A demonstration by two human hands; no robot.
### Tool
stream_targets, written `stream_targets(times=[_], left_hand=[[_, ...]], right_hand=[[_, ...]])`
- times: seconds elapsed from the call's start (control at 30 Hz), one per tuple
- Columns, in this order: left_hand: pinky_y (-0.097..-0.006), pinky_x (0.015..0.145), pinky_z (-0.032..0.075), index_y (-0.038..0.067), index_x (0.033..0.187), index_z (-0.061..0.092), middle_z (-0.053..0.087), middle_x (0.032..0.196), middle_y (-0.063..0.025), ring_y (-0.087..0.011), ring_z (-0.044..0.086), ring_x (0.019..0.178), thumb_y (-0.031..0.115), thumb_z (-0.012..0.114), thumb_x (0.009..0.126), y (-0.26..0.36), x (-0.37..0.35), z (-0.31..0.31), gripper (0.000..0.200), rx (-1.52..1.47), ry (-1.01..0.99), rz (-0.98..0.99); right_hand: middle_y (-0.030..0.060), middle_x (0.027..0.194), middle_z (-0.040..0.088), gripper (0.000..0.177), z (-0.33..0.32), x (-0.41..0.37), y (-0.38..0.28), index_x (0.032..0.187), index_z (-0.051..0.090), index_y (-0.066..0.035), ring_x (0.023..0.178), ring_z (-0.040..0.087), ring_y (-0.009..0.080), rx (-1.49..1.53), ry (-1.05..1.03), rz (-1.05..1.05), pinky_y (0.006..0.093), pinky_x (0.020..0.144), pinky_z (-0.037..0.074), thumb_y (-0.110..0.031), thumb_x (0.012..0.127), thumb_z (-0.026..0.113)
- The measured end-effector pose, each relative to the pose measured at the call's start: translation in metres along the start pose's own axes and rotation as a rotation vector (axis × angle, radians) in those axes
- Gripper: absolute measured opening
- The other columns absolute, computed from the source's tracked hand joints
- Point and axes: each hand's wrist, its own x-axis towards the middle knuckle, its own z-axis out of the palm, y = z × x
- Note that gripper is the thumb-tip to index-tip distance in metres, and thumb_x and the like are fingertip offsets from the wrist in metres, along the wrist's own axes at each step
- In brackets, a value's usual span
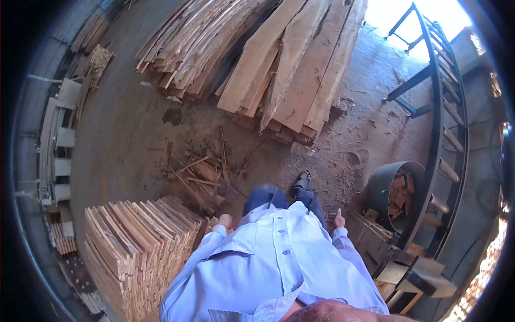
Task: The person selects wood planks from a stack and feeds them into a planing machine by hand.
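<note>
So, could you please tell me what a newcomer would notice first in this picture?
The big heap of long rough planks across the top draws the eye first. Next comes the tidy stack of short slats at lower left, with the left hand close beside it. At right, a dark drum holds wood offcuts, near the right hand.

**Blue Cloth, Tan Wood, Grey Ground**

The shirt point(268, 263) is pale blue with darker blue buttons; the jeans point(264, 196) are dark blue. At 8 o'clock the slats point(134, 247) are light tan, striped by thin dark gaps. Planks point(284, 70) at 12 o'clock run honey-brown to reddish. The floor point(123, 134) is dull grey, the drum point(381, 189) at 3 o'clock dark grey.
</note>
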Motion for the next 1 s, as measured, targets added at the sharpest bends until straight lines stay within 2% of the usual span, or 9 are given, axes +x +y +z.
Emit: stream_targets(times=[0.07,0.13,0.53,0.63,0.7,0.8,0.83,0.97,1.0], left_hand=[[-0.046,0.061,0.056,0.0,0.088,0.072,0.069,0.075,-0.0191,-0.0313,0.071,0.07,0.034,0.059,0.096,-0.003,0.017,-0.028,0.038,0.117,0.098,0.115],[-0.043,0.046,0.053,0.002,0.08,0.069,0.064,0.067,-0.0137,-0.0275,0.069,0.065,0.033,0.055,0.1,0.062,0.036,-0.094,0.04,-1.113,0.081,-0.745],[-0.0331,0.055,0.052,0.003,0.095,0.071,0.069,0.075,-0.0075,-0.015,0.064,0.06,0.032,0.065,0.094,0.019,0.27,-0.221,0.029,-1.058,0.022,-0.498],[-0.0338,0.056,0.051,0.003,0.097,0.072,0.07,0.076,-0.0089,-0.0156,0.065,0.06,0.032,0.067,0.092,-0.004,0.328,-0.257,0.03,-0.99,0.024,-0.504],[-0.0342,0.056,0.052,0.003,0.099,0.072,0.071,0.077,-0.0099,-0.0161,0.065,0.061,0.033,0.068,0.091,-0.023,0.376,-0.266,0.032,-0.998,0.063,-0.517],[-0.0325,0.05,0.048,0.004,0.094,0.068,0.066,0.073,-0.0047,-0.0125,0.06,0.056,0.032,0.069,0.089,-0.055,0.451,-0.258,0.029,-1.358,0.275,-0.574],[-0.0356,0.058,0.05,0.002,0.094,0.067,0.067,0.078,-0.0066,-0.0166,0.063,0.065,0.031,0.069,0.088,-0.063,0.473,-0.262,0.03,-1.455,0.289,-0.585],[-0.046,0.073,0.047,-0.004,0.085,0.066,0.068,0.082,-0.015,-0.0269,0.064,0.08,0.034,0.067,0.089,-0.123,0.567,-0.253,0.039,-1.133,0.342,-0.496],[-0.0466,0.071,0.046,-0.005,0.086,0.066,0.065,0.078,-0.0163,-0.028,0.062,0.074,0.036,0.066,0.09,-0.135,0.588,-0.26,0.041,-1.099,0.319,-0.553]], right_hand=[[0.0207,0.111,0.072,0.067,-0.007,0.018,-0.046,0.118,0.066,0.005,0.097,0.07,0.0327,-0.068,-0.079,-0.045,0.044,0.08,0.057,-0.055,0.103,0.039],[0.0199,0.11,0.072,0.067,-0.013,0.0,-0.125,0.114,0.069,0.005,0.098,0.071,0.0312,0.032,-0.149,-0.065,0.0421,0.082,0.057,-0.055,0.103,0.041],[0.0083,0.094,0.075,0.044,-0.031,0.019,-0.24,0.103,0.072,-0.001,0.081,0.07,0.0178,-0.434,0.145,-0.713,0.0316,0.073,0.057,-0.042,0.101,0.057],[0.0124,0.09,0.068,0.017,0.002,-0.028,-0.227,0.098,0.07,-0.014,0.083,0.067,0.0332,-0.966,0.232,-1.058,0.0429,0.071,0.056,-0.022,0.084,0.063],[0.0087,0.093,0.072,0.016,0.051,-0.079,-0.239,0.093,0.067,-0.013,0.086,0.069,0.0329,-1.426,0.151,-0.554,0.0442,0.079,0.056,-0.018,0.089,0.053],[0.0126,0.102,0.074,0.027,0.049,-0.044,-0.122,0.108,0.073,-0.012,0.099,0.07,0.0293,-0.995,-0.173,-0.846,0.0409,0.087,0.054,-0.028,0.095,0.056],[0.0119,0.107,0.074,0.034,0.081,-0.083,-0.172,0.112,0.074,-0.011,0.101,0.069,0.0242,-0.655,-0.143,-0.075,0.0375,0.089,0.053,-0.038,0.096,0.061],[0.013,0.098,0.074,0.038,0.143,-0.18,-0.333,0.109,0.072,-0.007,0.083,0.071,0.0242,-0.204,0.077,0.111,0.0396,0.075,0.058,-0.04,0.09,0.071],[0.0144,0.097,0.073,0.047,0.112,-0.166,-0.294,0.114,0.069,-0.011,0.082,0.071,0.0315,-0.957,0.013,-0.407,0.0419,0.075,0.059,-0.043,0.081,0.078]])
